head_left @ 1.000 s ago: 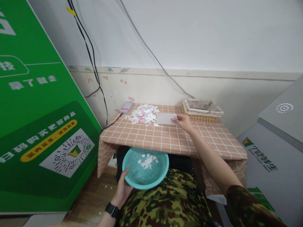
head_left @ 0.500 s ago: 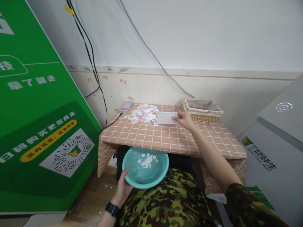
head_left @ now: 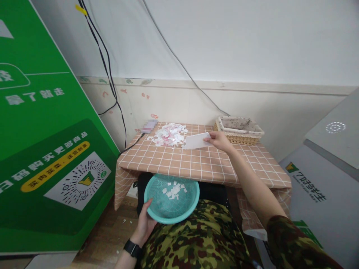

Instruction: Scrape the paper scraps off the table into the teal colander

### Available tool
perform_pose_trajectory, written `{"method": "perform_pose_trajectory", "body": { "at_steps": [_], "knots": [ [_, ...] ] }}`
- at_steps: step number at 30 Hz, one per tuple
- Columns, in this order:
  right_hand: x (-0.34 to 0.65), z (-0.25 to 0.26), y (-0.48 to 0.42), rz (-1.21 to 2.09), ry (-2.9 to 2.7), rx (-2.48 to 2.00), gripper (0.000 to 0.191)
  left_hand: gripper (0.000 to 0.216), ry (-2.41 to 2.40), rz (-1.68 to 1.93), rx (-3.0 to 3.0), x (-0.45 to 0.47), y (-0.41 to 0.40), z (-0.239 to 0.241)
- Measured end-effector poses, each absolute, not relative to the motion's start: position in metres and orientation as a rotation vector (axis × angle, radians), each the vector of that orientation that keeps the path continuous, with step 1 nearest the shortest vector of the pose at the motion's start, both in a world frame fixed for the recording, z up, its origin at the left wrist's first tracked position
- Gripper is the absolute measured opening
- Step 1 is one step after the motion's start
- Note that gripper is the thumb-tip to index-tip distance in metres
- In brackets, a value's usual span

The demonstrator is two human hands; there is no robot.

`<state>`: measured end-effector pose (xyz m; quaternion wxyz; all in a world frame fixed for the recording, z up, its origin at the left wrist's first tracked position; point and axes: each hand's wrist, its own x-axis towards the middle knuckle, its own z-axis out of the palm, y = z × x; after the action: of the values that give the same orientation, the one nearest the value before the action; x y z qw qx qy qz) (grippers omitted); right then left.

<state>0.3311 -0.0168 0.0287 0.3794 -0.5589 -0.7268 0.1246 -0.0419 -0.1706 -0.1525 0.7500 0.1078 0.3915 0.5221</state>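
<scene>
Checked cloth (head_left: 165, 161) underlies the right hand (head_left: 219, 141), pinched closed on a white card (head_left: 195, 141) by one end, apparently leaving its far edge free beside the paper scraps (head_left: 169, 134). The left hand (head_left: 146, 221) grips a green basket (head_left: 174, 220) by its rim, seemingly steadying it.

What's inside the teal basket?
The teal basket holds a loose cluster of small white scraps. Whatever lies beneath the overlapping pieces is covered.
</scene>
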Motion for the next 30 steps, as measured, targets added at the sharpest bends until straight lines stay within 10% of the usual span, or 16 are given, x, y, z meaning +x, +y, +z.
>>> {"method": "perform_pose_trajectory", "body": {
  "at_steps": [30],
  "knots": [
    [0.312, 0.006, 0.004, 0.137, -1.817, -1.45, 0.038, 0.049, 0.855, 1.145, 0.24, -0.043, -0.17, -0.157]
  ]
}}
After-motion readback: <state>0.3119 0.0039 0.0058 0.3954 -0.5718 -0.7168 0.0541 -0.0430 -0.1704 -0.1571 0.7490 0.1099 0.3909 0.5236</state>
